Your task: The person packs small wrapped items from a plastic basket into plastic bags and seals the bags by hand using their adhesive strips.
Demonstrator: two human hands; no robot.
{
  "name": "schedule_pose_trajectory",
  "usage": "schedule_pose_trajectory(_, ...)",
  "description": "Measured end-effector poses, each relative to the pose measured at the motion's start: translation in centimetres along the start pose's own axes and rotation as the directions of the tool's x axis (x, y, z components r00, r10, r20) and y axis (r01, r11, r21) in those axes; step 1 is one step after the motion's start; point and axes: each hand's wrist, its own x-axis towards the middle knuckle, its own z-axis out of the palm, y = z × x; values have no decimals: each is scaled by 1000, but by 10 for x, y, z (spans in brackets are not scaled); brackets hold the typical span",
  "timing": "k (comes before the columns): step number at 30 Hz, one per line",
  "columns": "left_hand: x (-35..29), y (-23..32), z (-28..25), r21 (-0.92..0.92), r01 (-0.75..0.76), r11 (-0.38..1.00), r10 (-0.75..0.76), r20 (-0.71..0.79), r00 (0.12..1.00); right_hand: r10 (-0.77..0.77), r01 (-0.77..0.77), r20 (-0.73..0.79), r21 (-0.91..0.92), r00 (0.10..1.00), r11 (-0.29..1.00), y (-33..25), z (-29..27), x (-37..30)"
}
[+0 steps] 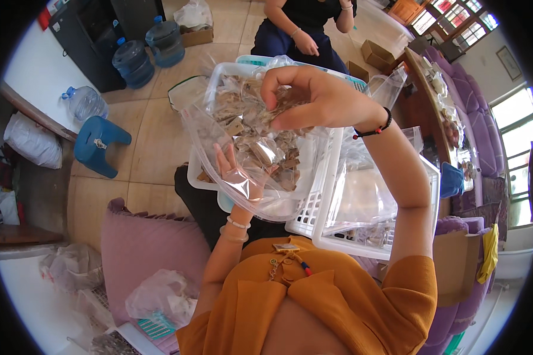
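Note:
A large clear plastic bag [210, 148] with a zip edge lies over a white basket [202, 177] of small clear packets with brown contents [290, 160]. My left hand [234, 171] shows through the clear plastic at the bag's near left side, fingers stretched out and apart. Whether it is inside the bag or beneath it, I cannot tell. Above the packets, my right hand [317, 97] arches with thumb and forefinger apart; I see nothing gripped between them. Its other fingers are partly hidden.
To the right, another white basket [320, 236] holds clear plastic bags [361, 195]. Another person [305, 35] is across from me. A blue stool [100, 145] and water bottles [133, 62] stand left. A wooden table [423, 106] runs along the right. A purple cushion [151, 254] lies beside me.

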Motion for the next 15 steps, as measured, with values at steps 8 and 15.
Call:
schedule_pose_trajectory(8, 2, 0, 10, 47, -54, 997, 56, -44, 997, 65, -65, 7, -23, 998, 998, -1, 2, -6)
schedule_pose_trajectory(15, -1, -1, 6, 1, -65, 998, 65, -46, 997, -26, 34, 37, -232, 999, 972, 1, 8, -9)
